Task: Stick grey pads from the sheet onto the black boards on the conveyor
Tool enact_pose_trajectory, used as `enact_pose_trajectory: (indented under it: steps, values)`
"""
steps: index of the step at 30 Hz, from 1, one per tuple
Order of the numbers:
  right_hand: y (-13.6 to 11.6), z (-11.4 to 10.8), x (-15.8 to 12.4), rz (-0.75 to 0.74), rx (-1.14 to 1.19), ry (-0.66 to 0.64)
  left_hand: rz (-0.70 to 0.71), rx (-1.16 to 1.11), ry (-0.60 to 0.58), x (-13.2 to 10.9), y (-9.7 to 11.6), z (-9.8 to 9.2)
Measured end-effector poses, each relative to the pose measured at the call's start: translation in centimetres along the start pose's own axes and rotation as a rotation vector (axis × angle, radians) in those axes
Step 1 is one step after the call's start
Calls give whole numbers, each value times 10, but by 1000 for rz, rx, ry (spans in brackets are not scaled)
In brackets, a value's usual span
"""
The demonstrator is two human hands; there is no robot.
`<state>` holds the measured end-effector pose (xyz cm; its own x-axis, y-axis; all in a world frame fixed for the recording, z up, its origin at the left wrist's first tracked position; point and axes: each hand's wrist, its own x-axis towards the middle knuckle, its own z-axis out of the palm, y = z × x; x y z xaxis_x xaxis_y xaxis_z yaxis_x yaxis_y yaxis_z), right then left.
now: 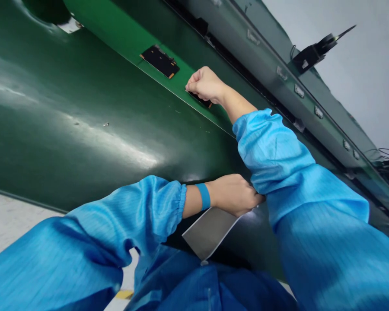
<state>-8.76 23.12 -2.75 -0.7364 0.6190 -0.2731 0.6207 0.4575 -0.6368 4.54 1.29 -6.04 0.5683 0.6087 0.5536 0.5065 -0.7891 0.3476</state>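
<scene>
My right hand (205,84) reaches out over the green conveyor belt (126,34), fingers curled in a pinch on a small dark flat part (201,99) that lies on the belt. A second dark flat part (160,61) rests on the belt a little to its left. My left hand (234,194), with a blue wrist strap (203,196), sits near my body against my right sleeve. Its fingers are closed on the edge of a flat grey sheet (208,231) that hangs below it. Both arms wear blue smock sleeves.
A wide glossy dark green table top (84,129) lies between me and the belt. Beyond the belt runs a grey metal rail (278,65) with small fixtures, and a black bracket (311,54) stands above it. Cables lie at the far right (387,157).
</scene>
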Motion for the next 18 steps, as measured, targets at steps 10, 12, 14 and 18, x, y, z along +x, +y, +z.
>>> enact_pose_trajectory:
  steps: [10, 12, 14, 18]
  values:
    - [8, -3, -8, -51, -231, 51, -18, 16, -8, -1, 0, 0]
    - [7, -3, -6, -72, -373, 92, -21, 10, -10, -3, -1, 1]
    - [7, -6, -6, -80, -475, 149, -47, -21, 0, -6, -4, 1]
    - [18, -27, -40, -114, -435, 219, -321, -133, 168, -10, -26, -11]
